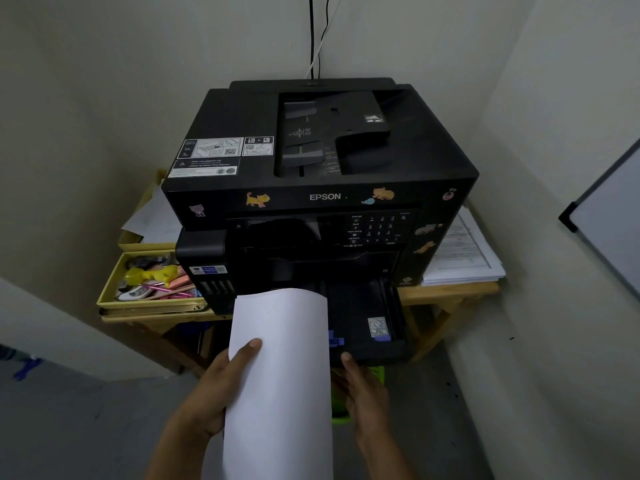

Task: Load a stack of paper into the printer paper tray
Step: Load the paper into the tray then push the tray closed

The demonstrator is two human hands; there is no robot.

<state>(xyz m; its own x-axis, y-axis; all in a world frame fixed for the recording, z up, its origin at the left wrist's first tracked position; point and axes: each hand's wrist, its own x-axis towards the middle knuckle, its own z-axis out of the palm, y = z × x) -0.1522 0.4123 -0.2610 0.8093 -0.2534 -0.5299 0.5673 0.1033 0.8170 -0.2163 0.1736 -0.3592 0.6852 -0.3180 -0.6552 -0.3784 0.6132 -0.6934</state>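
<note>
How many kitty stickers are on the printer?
5: purple, yellow and orange on the front strip; grey and orange on the right side. Others may be hidden.

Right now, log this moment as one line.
left hand: grips white paper stack | right hand: beside stack, grip unclear | black pulled-out printer tray: paper entering

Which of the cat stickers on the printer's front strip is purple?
The small purple cat sticker at the strip's far left end. The other two, left and right of the EPSON logo, are orange.
</note>
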